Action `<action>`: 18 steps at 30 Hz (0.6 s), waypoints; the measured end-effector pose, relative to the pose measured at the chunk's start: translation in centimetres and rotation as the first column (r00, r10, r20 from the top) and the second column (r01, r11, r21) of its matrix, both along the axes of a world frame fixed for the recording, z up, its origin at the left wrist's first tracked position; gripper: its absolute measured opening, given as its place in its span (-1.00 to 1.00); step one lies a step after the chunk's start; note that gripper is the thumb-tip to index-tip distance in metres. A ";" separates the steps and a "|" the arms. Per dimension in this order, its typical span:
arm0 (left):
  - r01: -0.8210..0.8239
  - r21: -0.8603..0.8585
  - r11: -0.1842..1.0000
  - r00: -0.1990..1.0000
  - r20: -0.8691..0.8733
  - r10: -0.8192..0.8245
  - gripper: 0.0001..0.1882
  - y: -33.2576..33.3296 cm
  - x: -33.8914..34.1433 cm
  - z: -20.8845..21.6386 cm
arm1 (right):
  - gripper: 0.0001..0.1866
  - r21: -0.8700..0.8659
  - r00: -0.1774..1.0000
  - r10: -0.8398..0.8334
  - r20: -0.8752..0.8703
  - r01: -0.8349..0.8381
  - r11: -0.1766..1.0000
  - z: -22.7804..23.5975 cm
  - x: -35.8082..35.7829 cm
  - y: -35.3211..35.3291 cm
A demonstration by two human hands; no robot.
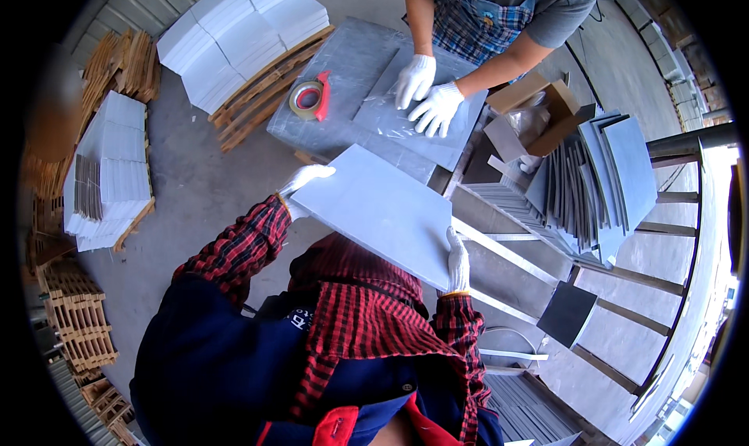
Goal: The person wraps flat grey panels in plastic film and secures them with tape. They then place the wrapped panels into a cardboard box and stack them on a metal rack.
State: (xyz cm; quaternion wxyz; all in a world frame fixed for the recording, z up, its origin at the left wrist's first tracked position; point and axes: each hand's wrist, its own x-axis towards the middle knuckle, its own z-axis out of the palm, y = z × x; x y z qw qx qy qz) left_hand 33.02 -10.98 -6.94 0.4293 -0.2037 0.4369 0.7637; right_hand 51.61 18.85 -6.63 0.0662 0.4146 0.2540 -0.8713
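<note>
A flat rectangular grey panel point(374, 212) is held out level in front of my body. My left hand point(307, 181), in a white knit glove, grips its left corner. At the right edge my gloved right hand point(457, 262) is closed on it too, the thumb lying along the side. Beyond the panel is a grey work table point(343, 60). Across it, a co-worker's two white-gloved hands point(429, 103) press flat on another grey panel point(382, 117), which has shiny clear film over it.
On the table lies a tape roll with a red dispenser point(310, 99). An open cardboard box point(558, 114) and many upright grey panels point(597, 184) stand to the right, beside a metal roller frame point(624, 274). White stacks point(242, 36) on wooden pallets point(269, 91) stand at left.
</note>
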 end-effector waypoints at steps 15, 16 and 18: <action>0.113 -0.072 0.991 0.992 0.065 -0.109 -0.68 -0.1 -0.1 0.6 | -0.60 0.057 0.992 0.054 0.117 -0.061 0.997 -1.8 1.6 1.1; 0.122 -0.101 0.987 0.992 0.050 -0.117 -0.68 -0.2 0.0 0.9 | -0.60 0.070 0.986 0.070 0.149 -0.081 0.994 -1.1 1.6 1.0; 0.142 -0.160 0.977 0.990 0.023 -0.141 -0.69 -0.4 -0.3 1.5 | -0.61 0.127 0.986 0.069 0.151 -0.089 0.988 -0.3 1.4 0.7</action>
